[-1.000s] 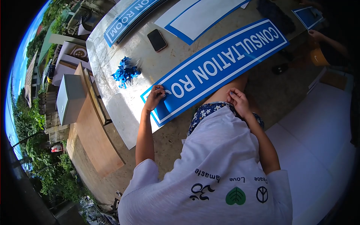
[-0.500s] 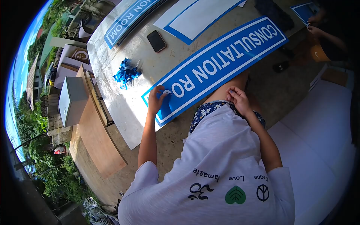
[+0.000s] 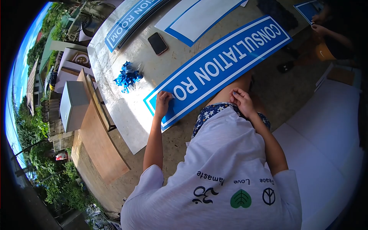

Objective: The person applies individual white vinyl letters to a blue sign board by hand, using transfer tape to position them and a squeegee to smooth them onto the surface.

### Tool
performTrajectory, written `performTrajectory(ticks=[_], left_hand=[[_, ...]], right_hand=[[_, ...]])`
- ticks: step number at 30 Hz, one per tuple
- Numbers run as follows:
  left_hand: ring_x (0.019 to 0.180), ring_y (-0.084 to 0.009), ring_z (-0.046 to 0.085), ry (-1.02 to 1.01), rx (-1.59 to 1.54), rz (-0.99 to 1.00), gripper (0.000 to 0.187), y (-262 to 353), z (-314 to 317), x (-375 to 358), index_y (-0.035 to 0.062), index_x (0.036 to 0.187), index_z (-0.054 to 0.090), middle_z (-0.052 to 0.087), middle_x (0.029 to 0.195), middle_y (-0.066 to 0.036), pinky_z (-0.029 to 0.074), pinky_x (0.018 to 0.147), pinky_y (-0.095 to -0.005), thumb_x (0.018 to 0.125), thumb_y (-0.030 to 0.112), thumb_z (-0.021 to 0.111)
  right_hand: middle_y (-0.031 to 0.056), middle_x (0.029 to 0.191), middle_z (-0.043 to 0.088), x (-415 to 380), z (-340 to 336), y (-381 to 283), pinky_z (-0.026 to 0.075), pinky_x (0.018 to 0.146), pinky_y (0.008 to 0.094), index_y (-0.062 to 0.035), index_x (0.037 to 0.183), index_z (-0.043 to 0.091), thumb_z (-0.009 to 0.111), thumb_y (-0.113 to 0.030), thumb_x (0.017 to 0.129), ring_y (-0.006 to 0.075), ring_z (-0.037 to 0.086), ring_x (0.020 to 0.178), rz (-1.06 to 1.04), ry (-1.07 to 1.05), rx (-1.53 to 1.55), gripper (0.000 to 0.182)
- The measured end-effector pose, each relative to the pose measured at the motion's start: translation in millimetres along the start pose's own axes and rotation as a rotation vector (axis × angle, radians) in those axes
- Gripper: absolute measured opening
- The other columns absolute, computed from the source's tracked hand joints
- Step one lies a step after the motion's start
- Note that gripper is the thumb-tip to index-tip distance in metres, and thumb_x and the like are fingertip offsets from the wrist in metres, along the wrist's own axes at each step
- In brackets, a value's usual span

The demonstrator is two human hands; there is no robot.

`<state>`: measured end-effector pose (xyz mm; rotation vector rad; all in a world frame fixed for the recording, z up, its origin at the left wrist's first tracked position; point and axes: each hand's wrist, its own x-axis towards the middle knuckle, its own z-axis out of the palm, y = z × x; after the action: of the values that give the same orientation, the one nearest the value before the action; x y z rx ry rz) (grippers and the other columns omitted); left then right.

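A long blue sign (image 3: 214, 63) with white lettering reading "CONSULTATION RO" lies across the near table edge and over my thigh, upside down from my side. My left hand (image 3: 163, 104) rests on its left end, beside the last "O". Those fingers are bent and pinched together against the blue face; whatever is between them is too small to make out. Above my lap, by the sign's lower edge, my right hand (image 3: 242, 102) has loosely curled fingers that stand apart, with nothing visible in them. A heap of blue peeled scraps (image 3: 128, 76) sits left of the sign.
On the table (image 3: 126, 119) lie a phone (image 3: 158, 43), a stack of similar blue signs (image 3: 128, 25) and white-faced panels with blue edges (image 3: 203, 19). Another person's hand (image 3: 319, 30) is at a blue panel, upper right. Left stand a grey box (image 3: 73, 105) and wooden board (image 3: 99, 147).
My left hand's fingers have drawn together on the sign, near the last "O". My right hand has loosened from a pinch, its fingers now farther apart. The sign stays in place.
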<state>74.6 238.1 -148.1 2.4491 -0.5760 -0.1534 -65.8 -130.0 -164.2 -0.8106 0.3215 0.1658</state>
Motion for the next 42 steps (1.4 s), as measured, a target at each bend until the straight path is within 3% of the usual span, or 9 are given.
performTrajectory(ticks=[12,16,25,34,36,37,38,41,42], left_hand=[[0.11,-0.0134,0.047,-0.182,-0.745,-0.248,0.009,-7,-19,-8,0.0041,0.088,0.057,0.051,0.117,-0.002,0.032,0.101,-0.0271,0.093,-0.001,0.051],[0.111,-0.0122,0.045,-0.182,-0.785,-0.274,0.01,-16,-24,-8,0.0054,0.089,0.056,0.05,0.117,-0.002,0.027,0.104,-0.0264,0.095,0.002,0.05],[0.11,-0.0092,0.046,-0.09,-0.873,-0.34,0.016,-41,-16,-11,0.0039,0.112,0.057,0.054,0.112,-0.001,0.029,0.104,-0.0257,0.101,0.009,0.045],[0.116,-0.0191,0.052,0.112,-0.909,-0.272,0.024,-6,-24,-7,0.0027,0.122,0.053,0.055,0.123,-0.01,0.035,0.103,-0.0305,0.101,0.013,0.046],[0.12,-0.0224,0.051,0.108,-0.679,-0.239,0.03,-4,-31,-8,0.0029,0.128,0.049,0.055,0.125,-0.011,0.038,0.102,-0.0343,0.1,0.015,0.049],[0.118,-0.0237,0.052,0.142,-0.652,-0.259,0.029,-4,-32,-9,0.0032,0.117,0.056,0.056,0.122,-0.012,0.039,0.101,-0.0367,0.093,0.016,0.062],[0.118,-0.0237,0.052,0.142,-0.65,-0.259,0.029,-3,-32,-13,0.0032,0.117,0.056,0.056,0.122,-0.012,0.039,0.101,-0.0367,0.093,0.016,0.062],[0.113,-0.0295,0.052,0.233,-0.09,-0.145,0.032,10,-25,-27,0.0043,0.087,0.063,0.055,0.113,-0.014,0.044,0.097,-0.0407,0.069,0.02,0.085],[0.113,-0.0315,0.052,0.197,0.003,-0.145,0.033,14,-21,-32,0.0053,0.089,0.064,0.055,0.117,-0.014,0.045,0.095,-0.0425,0.069,0.022,0.085]], right_hand=[[0.0012,0.078,0.057,0,-1,-1,0.053,0.077,0.0262,-0.003,0.1,0.059,0.05,-0.014,0.1,0.0092,0.058,0.073,-0.005,-0.004,0.004,0.014],[0.001,0.078,0.057,0,1,-1,0.053,0.076,0.0259,-0.0032,0.1,0.059,0.05,-0.015,0.1,0.0089,0.059,0.074,-0.013,-0.008,0.014,0.014],[0.0007,0.078,0.056,-1,1,-1,0.053,0.077,0.0265,-0.0029,0.1,0.059,0.05,-0.014,0.1,0.0085,0.058,0.073,-0.012,0.0,0.022,0.014],[0.001,0.078,0.056,-1,0,0,0.054,0.078,0.0276,-0.0025,0.1,0.059,0.05,-0.013,0.1,0.0084,0.057,0.073,-0.013,0.007,0.025,0.014],[0.001,0.079,0.056,-1,-1,1,0.054,0.078,0.0276,-0.0026,0.101,0.059,0.05,-0.013,0.1,0.0084,0.057,0.073,-0.015,0.009,0.03,0.014],[0.001,0.079,0.056,-1,-1,1,0.054,0.079,0.0275,-0.0026,0.101,0.059,0.05,-0.013,0.1,0.0084,0.058,0.073,-0.018,0.007,0.034,0.014],[0.001,0.079,0.056,-1,-1,1,0.054,0.079,0.0275,-0.0026,0.101,0.059,0.05,-0.013,0.1,0.0084,0.058,0.073,-0.018,0.006,0.035,0.014],[0.001,0.079,0.056,0,-1,1,0.054,0.079,0.0275,-0.0027,0.101,0.059,0.05,-0.013,0.099,0.0084,0.058,0.074,-0.014,0.002,0.029,0.014],[0.0011,0.079,0.056,0,-1,1,0.054,0.079,0.0276,-0.0027,0.101,0.059,0.05,-0.013,0.099,0.0084,0.058,0.074,-0.016,0.002,0.033,0.014]])
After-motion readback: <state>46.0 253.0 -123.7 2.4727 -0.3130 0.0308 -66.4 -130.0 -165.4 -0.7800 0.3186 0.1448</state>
